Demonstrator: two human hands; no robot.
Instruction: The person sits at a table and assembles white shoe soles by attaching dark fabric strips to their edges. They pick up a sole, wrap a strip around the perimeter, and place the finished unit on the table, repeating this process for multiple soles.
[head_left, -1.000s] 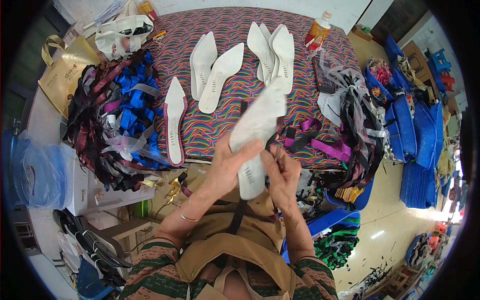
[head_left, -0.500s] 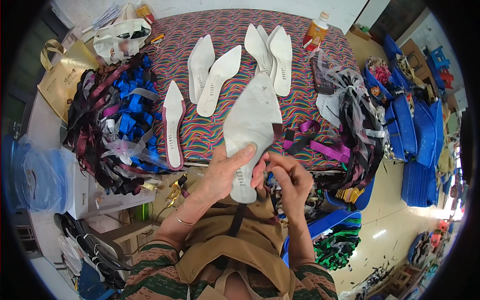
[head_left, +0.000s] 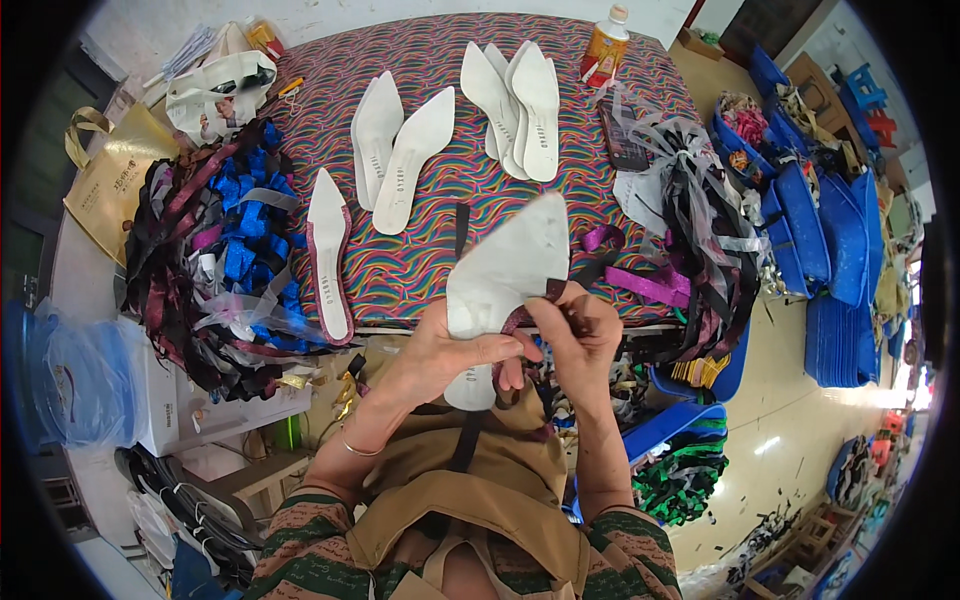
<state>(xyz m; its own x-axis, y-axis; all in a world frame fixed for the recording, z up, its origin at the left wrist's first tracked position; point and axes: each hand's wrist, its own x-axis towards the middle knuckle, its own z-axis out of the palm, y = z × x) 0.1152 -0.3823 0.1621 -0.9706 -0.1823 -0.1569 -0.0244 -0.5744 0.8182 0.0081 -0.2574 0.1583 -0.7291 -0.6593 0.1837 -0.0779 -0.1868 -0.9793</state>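
Grasping one white insole (head_left: 508, 258), left hand (head_left: 432, 358) and right hand (head_left: 581, 335), one maroon-edged insole (head_left: 327, 262) lying apart.

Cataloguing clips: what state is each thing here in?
Left hand: gripping held insole
Right hand: fingers curled at its edge
Held insole: dark red strip on one edge
Edged insole: lying flat
Plain insoles: lying in two groups
Bottle: upright, capped
Purple ribbon: loose
Blue bins: stacked

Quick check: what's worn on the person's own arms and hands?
The left hand and right hand are ungloved. A thin, shiny bracelet circles the left wrist. The short sleeves have dark green and dusty-pink bands with script-like markings.
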